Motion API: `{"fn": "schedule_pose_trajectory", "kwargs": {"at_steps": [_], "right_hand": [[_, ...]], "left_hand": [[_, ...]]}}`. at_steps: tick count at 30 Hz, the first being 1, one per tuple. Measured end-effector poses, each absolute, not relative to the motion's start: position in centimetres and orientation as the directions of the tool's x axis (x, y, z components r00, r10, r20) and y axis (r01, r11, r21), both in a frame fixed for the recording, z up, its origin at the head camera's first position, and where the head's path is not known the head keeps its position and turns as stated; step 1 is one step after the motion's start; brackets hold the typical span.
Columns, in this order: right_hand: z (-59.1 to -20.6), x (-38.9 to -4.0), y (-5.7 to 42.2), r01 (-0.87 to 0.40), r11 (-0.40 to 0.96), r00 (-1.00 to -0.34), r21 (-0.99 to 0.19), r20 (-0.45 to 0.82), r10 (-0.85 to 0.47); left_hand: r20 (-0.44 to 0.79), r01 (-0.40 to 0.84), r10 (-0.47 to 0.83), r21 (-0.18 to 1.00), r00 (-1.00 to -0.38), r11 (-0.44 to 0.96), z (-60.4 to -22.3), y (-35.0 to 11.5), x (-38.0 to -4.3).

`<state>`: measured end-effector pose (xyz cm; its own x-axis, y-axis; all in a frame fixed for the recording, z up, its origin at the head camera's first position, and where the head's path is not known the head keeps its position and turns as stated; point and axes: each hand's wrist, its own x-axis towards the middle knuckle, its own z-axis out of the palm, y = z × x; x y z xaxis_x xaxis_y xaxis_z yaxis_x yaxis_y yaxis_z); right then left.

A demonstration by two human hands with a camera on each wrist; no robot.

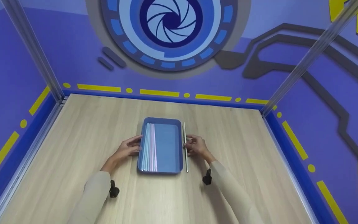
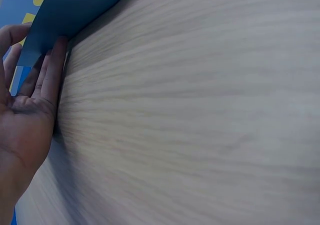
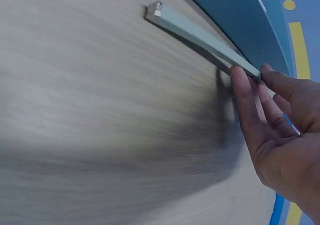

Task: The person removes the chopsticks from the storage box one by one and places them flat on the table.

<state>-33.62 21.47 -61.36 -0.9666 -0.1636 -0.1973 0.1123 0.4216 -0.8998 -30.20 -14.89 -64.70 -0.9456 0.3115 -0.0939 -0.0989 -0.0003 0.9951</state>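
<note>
A blue rectangular tray [image 1: 168,149] lies on the wooden table, with several thin pastel sticks [image 1: 149,149] lengthwise along its left side, from pale green to pink. At the tray's left wall is my left hand [image 1: 129,147]; in the left wrist view its extended fingers [image 2: 52,77] touch the outer wall low down. My right hand [image 1: 197,145] pinches a pale green, faceted, pencil-like stick [image 3: 200,40] between thumb and fingertips. That stick runs alongside the tray's right wall, outside it, close over the table.
Wood-grain tabletop [image 1: 98,124] surrounds the tray. Blue-purple printed panels [image 1: 197,81] with yellow dashes stand behind and on both sides. Metal posts [image 1: 36,49] rise at the back corners. A small black device [image 1: 113,189] hangs at each wrist.
</note>
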Motion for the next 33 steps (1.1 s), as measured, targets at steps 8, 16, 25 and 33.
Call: {"fn": "schedule_pose_trajectory", "kwargs": {"at_steps": [8,16,25,33], "right_hand": [[-61.9,-33.5,21.4,0.104,0.463,-0.971,-0.880,-0.191,-0.144],[-62.5,-33.5,21.1,0.113,0.478,-0.973,-0.871,-0.196,-0.126],[-63.0,-33.2,20.8,0.102,0.520,-0.979,-0.848,-0.178,-0.097],[-62.8,-33.0,20.8,0.052,0.514,-0.989,-0.856,-0.117,-0.095]], "left_hand": [[-0.103,-0.118,0.317,0.993,-0.943,-0.030,-64.6,-14.8,-30.2],[-0.122,-0.136,0.301,0.990,-0.946,-0.027,-64.5,-14.8,-30.1],[-0.123,-0.131,0.306,0.991,-0.944,-0.004,-64.9,-14.8,-29.7],[-0.110,-0.119,0.291,0.993,-0.950,-0.014,-64.6,-14.7,-30.0]]}}
